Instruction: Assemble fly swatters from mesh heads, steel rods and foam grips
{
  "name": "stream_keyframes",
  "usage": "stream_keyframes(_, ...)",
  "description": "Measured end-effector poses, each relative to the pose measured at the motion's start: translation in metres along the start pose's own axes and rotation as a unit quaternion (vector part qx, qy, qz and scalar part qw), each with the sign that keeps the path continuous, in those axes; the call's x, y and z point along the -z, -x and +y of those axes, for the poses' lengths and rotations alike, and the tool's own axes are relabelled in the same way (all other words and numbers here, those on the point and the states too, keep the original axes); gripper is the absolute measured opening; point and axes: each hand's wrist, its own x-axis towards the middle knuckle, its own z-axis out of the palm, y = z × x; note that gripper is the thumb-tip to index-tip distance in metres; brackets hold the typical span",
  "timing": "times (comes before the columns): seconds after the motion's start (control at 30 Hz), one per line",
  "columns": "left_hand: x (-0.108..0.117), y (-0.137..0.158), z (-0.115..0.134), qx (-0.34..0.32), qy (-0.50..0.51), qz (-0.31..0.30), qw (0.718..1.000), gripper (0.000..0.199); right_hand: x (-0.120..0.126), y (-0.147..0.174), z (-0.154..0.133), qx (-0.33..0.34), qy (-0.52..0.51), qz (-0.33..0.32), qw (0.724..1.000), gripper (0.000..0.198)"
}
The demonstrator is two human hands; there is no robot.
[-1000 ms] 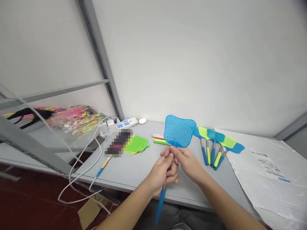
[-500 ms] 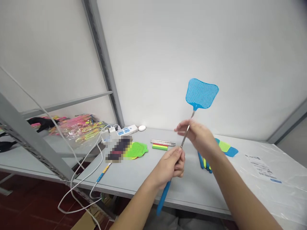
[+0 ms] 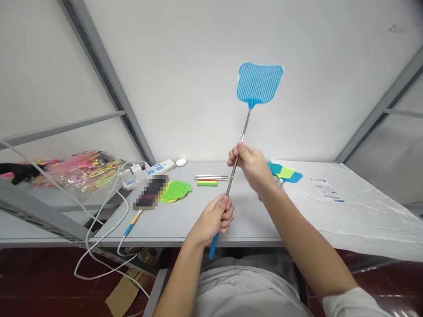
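A fly swatter [image 3: 259, 83] with a blue mesh head, a thin metal rod and a blue handle is held up, tilted, above the table's front. My left hand [image 3: 213, 220] is closed around its lower part, where rod and handle meet. Higher on the rod, my right hand [image 3: 249, 165] pinches the metal with thumb and fingers. Behind my right forearm lie blue and yellow-green swatters [image 3: 289, 174], partly hidden. Several metal rods [image 3: 211, 177] lie on the table, with a green tube [image 3: 207, 183] and a red one beside them.
Green swatter heads [image 3: 176, 191] lie at the table's left, next to a pixelated dark object [image 3: 151, 192]. A power strip [image 3: 160, 168] stands behind them, its white cables hanging over the left edge. Plastic wrapping [image 3: 357, 211] covers the table's right side. Bagged colourful items [image 3: 89, 169] rest farther left.
The view has shifted. My right hand has gone from loosely spread fingers by the rod to gripping it. More of the rod shows, and the swatter's head is higher in view.
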Motion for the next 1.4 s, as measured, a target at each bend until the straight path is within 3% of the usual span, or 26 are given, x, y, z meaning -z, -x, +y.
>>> stream_keyframes(0.27, -0.019, -0.011, 0.022, -0.039, -0.061, 0.010, 0.997, 0.037, 0.002, -0.057, -0.064, 0.048, -0.060, 0.069, 0.995, 0.046)
stream_keyframes(0.43, -0.023, -0.020, 0.022, -0.037, -0.093, 0.026, 0.995, 0.041, 0.015, -0.106, -0.096, 0.015, -0.130, 0.163, 0.978, 0.042)
stream_keyframes(0.53, -0.020, -0.021, 0.013, -0.032, -0.080, 0.017, 0.996, 0.041, 0.023, -0.127, -0.109, 0.002, -0.106, 0.155, 0.982, 0.044)
stream_keyframes(0.6, -0.016, -0.021, 0.002, -0.036, -0.076, 0.027, 0.996, 0.041, 0.023, -0.123, -0.102, 0.017, -0.084, 0.129, 0.988, 0.043)
stream_keyframes(0.7, -0.011, -0.023, -0.019, -0.033, -0.075, 0.064, 0.995, 0.041, 0.014, -0.088, -0.063, 0.044, -0.066, 0.091, 0.993, 0.035)
stream_keyframes(0.8, -0.008, -0.023, -0.038, -0.020, -0.036, 0.089, 0.995, 0.042, 0.001, -0.036, -0.008, -0.012, -0.027, 0.019, 0.999, 0.033)
stream_keyframes(0.9, -0.007, -0.019, -0.047, 0.009, 0.003, 0.083, 0.996, 0.042, -0.007, 0.002, 0.027, -0.074, -0.073, 0.011, 0.995, 0.028)
stream_keyframes(1.03, -0.009, -0.010, -0.047, 0.027, 0.067, 0.051, 0.996, 0.042, -0.008, 0.006, 0.026, -0.100, -0.132, 0.026, 0.986, 0.027)
stream_keyframes(1.3, -0.013, -0.002, -0.043, 0.035, 0.074, 0.063, 0.995, 0.043, 0.002, -0.050, 0.003, -0.063, -0.152, 0.026, 0.986, 0.032)
stream_keyframes(1.4, -0.007, -0.002, -0.044, 0.048, 0.080, 0.067, 0.993, 0.041, -0.001, -0.035, 0.017, -0.079, -0.183, 0.031, 0.979, 0.029)
